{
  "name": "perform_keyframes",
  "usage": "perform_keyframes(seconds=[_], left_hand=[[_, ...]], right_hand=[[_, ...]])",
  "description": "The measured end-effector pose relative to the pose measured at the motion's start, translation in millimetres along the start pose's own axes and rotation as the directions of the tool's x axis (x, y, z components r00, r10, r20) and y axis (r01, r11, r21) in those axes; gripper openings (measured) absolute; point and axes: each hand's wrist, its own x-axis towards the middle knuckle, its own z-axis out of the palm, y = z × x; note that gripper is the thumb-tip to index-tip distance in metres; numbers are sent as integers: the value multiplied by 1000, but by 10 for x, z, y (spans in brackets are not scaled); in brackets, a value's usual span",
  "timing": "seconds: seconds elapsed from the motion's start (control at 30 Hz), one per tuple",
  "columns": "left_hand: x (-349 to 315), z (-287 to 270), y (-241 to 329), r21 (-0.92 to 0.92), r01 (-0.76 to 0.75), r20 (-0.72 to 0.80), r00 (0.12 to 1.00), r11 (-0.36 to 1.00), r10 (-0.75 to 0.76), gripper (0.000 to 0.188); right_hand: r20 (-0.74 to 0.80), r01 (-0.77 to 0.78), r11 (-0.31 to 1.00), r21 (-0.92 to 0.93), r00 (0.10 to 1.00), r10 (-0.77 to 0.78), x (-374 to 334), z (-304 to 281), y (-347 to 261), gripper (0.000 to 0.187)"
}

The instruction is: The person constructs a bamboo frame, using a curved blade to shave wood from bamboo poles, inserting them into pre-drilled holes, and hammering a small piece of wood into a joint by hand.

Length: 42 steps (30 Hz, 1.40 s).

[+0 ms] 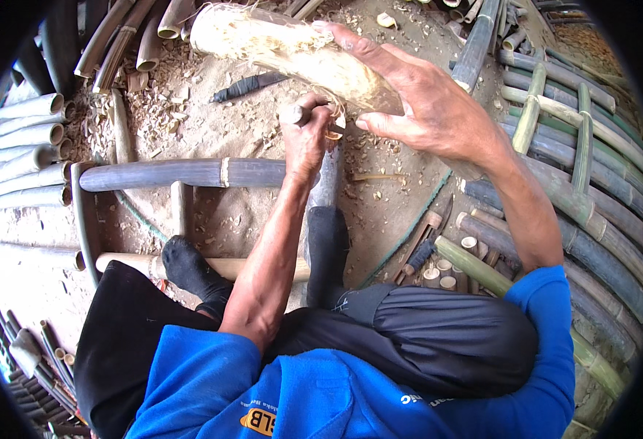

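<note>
A thick, pale bamboo piece (285,55), its surface shredded into loose fibres, slants across the ground's far side, just ahead of the hands. The right hand (427,95) is spread wide over the piece's right end, its fingers reaching along the far side and its thumb held apart on the near side. The left hand (311,135) is closed in a fist around a rounded tool handle (293,114), just below the piece; what may be a curved blade (336,129) shows beside the knuckles, though that spot is small and cluttered.

A dark-wrapped tool (247,86) lies on the sandy ground (226,135) near the piece, and wood chips (164,121) are scattered toward the ground's far left corner. A dark bamboo pole (182,174) runs left from beside the left wrist. Bamboo tubes (32,134) line the ground's left edge, a bamboo lattice (583,139) fills its right edge, and short cut bamboo ends (446,282) stand near the person's right knee (482,329).
</note>
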Motion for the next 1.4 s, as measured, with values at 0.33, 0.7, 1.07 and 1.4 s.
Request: perform_keyframes(seconds=[0.33,0.7,1.07,1.4], left_hand=[[7,-25,-198,83,-28,-69,997,996,34,13],[153,147,-171,-169,-142,-104,987,975,126,16],[-115,48,-56,-99,-91,-126,989,991,78,17],[-41,45,-122,-181,-115,-177,981,977,82,19]], right_hand=[[-165,202,978,54,968,-191,86,-14,-122,93],[213,-75,992,-101,972,95,159,-118,-296,96],[-110,68,996,53,992,-62,-170,-24,-32,93],[-29,16,997,75,999,-13,-94,11,-20,95]])
